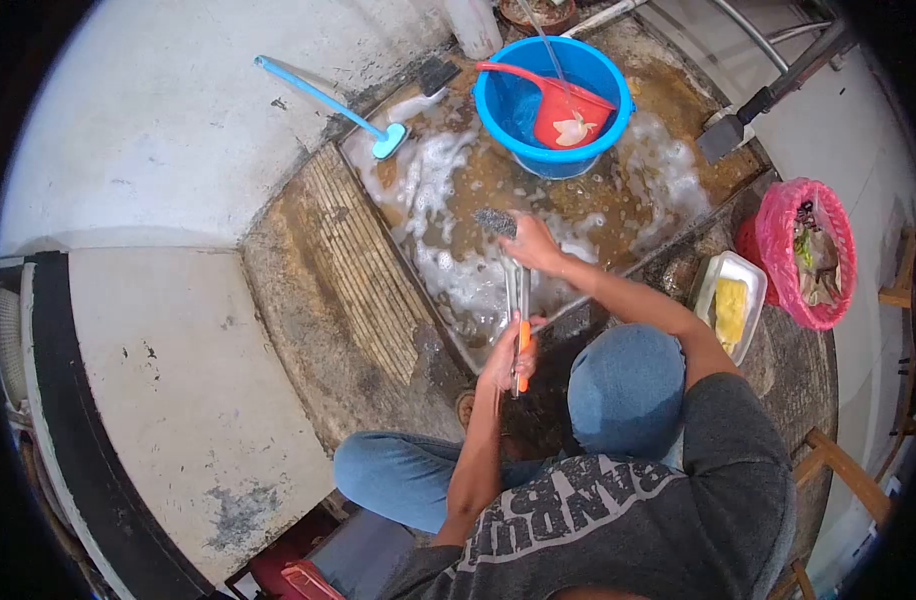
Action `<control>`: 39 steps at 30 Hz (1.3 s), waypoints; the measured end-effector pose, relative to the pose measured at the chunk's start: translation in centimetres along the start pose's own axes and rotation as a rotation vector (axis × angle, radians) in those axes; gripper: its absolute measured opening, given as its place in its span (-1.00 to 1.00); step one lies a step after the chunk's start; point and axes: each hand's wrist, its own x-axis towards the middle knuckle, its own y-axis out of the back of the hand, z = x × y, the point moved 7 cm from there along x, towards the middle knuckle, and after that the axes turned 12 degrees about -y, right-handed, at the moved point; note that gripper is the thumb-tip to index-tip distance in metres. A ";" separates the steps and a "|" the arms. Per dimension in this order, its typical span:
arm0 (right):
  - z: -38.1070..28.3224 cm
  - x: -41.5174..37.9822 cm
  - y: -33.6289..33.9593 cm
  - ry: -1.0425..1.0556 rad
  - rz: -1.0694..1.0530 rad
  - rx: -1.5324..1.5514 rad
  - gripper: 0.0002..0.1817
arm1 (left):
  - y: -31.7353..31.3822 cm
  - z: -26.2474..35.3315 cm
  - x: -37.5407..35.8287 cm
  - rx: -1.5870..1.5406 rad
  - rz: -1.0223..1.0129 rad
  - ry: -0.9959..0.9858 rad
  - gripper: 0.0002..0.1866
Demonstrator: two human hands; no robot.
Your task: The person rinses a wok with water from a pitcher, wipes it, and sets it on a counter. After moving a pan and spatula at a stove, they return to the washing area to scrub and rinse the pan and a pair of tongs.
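Metal tongs [512, 290] with orange grips are held by my left hand [503, 358], its fingers wrapped round the handle end. Their long arms point up and away from me, over the soapy wet floor basin [448, 190]. A grey steel wool scrubber [495, 222] is in my right hand [534, 243], just at the far end of the tongs. Whether the scrubber touches the metal is hidden by the fingers. Beyond my hands stands a blue bucket [488, 100] holding a red dipper [568, 112], with a thin stream of water running in from above.
A light-blue long-handled brush [323, 97] leans on the white wall at left. To the right are a white tray [743, 345] with a yellow sponge [730, 310] and a pink-lined waste basket [778, 240]. A metal frame leg [753, 108] stands at upper right.
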 end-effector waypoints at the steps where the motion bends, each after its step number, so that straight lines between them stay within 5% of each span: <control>1: 1.1 0.7 -0.3 -0.073 -0.048 -0.045 -0.63 | -0.2 0.0 0.0 0.019 0.000 0.016 -0.39; 4: -0.3 1.4 2.8 -0.245 0.128 0.139 -0.66 | -1.0 0.6 0.5 0.084 -0.028 -0.044 -0.40; 7: 1.1 1.9 2.9 -0.172 0.325 0.225 -0.70 | -0.8 1.1 1.1 0.145 -0.129 -0.121 -0.40; 10: 1.6 2.4 4.6 -0.137 0.413 0.247 -0.72 | 0.6 0.9 0.7 0.138 0.186 -0.029 -0.43; 14: -1.6 2.2 7.4 -0.136 0.401 0.319 -0.75 | 3.5 0.0 1.8 0.132 0.180 -0.147 -0.51; 18: -3.2 1.2 7.8 -0.081 0.439 0.393 -0.76 | 5.8 1.8 2.2 0.393 0.373 -0.155 -0.29; 21: -5.4 0.3 8.1 0.037 0.502 0.361 -0.78 | 5.2 4.5 2.1 0.741 0.571 -0.446 -0.17; 25: -8.0 0.6 7.9 -0.126 0.224 0.679 -0.73 | 4.5 3.9 1.9 0.756 0.369 -0.497 -0.10; 26: -8.6 0.9 8.0 -0.230 0.134 0.822 -0.72 | 3.3 3.2 1.1 0.606 0.273 -0.310 -0.10; 31: -7.1 2.2 8.4 -0.483 -0.080 1.063 -0.53 | 6.6 0.0 2.0 0.272 0.252 -0.130 -0.27; 35: -3.5 1.6 8.1 -0.473 0.018 0.653 -0.46 | 5.9 0.5 1.5 0.060 0.224 -0.189 -0.42; 36: -2.9 1.2 7.5 -0.395 -0.023 0.568 -0.35 | 5.7 0.9 1.5 0.017 0.222 -0.211 -0.58; 39: 6.9 2.0 1.0 -0.262 -0.054 0.383 -0.33 | 6.8 0.8 1.9 0.058 0.192 -0.207 -0.69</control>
